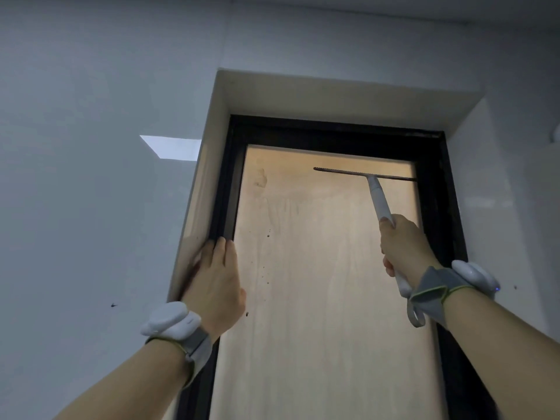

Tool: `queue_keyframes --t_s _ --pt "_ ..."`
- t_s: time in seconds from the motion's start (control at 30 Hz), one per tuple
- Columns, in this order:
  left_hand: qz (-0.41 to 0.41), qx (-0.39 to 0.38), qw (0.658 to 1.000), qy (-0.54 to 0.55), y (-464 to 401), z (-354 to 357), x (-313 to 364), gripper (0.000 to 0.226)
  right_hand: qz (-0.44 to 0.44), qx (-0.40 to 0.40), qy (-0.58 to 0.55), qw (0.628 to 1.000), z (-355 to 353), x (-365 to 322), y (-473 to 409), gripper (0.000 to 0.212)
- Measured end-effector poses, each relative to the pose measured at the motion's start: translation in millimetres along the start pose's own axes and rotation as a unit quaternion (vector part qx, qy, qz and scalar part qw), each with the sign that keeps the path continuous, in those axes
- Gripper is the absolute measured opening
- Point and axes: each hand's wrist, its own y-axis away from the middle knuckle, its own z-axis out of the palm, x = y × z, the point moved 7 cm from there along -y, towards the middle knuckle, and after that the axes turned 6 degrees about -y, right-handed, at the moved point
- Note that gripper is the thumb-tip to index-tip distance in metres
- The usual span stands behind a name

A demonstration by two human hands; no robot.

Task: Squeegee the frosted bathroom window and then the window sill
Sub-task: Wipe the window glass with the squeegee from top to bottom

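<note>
The white-handled squeegee point(382, 207) is sitting high on the frosted amber window pane point(321, 298), its dark blade's right tip meeting the black window frame point(436, 207), so no room is showing on that side. Left of the blade, open glass is running across to the frame's left upright. Only a narrow strip of glass is lying between the blade and the frame's top bar. The left hand point(216, 286) is resting flat on the left upright, blocking that edge. Below, the pane is lying open between both forearms.
</note>
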Motion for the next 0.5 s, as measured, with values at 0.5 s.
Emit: queue_keyframes --t_s 0.5 --pt "-0.005 -0.006 0.997 -0.079 -1.9 -4.0 -1.7 0.065 -0.028 0.027 0.079 0.996 -4.1 -27.3 -37.8 0.039"
